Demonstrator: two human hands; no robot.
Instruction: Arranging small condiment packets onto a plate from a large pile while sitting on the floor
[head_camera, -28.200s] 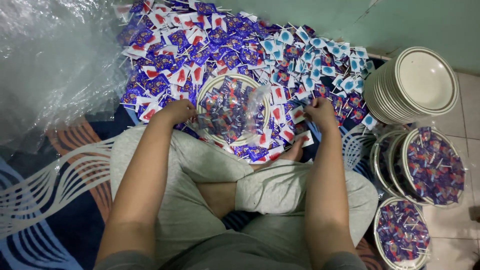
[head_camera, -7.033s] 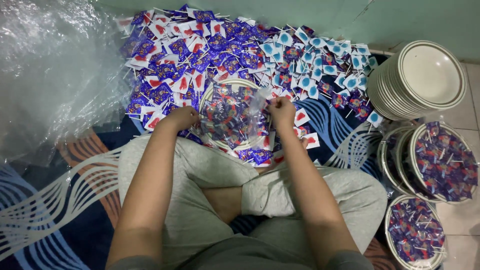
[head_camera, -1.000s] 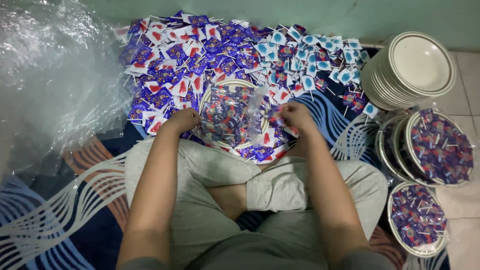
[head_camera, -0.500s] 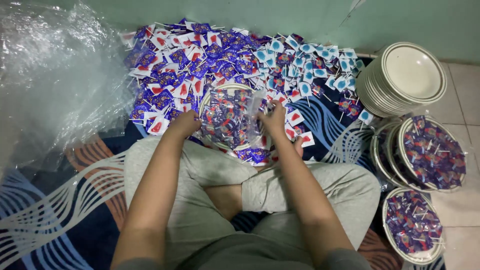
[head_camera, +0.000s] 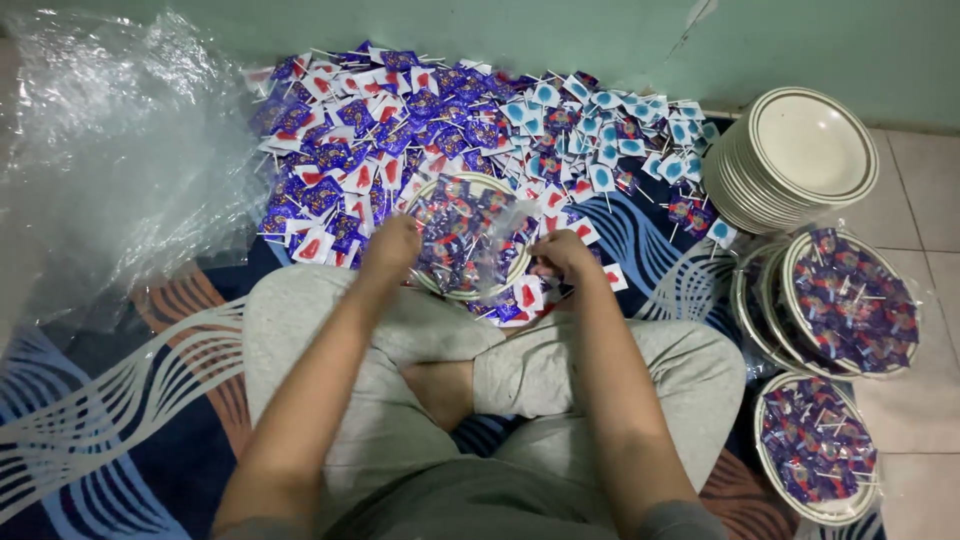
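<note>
Round cream plate heaped with purple-wrapped lollipops (head_camera: 462, 235) sits on patterned blue rug (head_camera: 120, 400), before crossed legs. Left hand (head_camera: 392, 245) grips plate's left rim, fingers curled. Right hand (head_camera: 562, 252) pinches clear plastic wrap (head_camera: 500, 235) over plate. Stack of empty cream plates (head_camera: 795, 160) at right.

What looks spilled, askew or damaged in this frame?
Nothing stands out. The loose lollipops are heaped on the rug beyond the plate both hands touch; the empty plates are stacked evenly.
</note>
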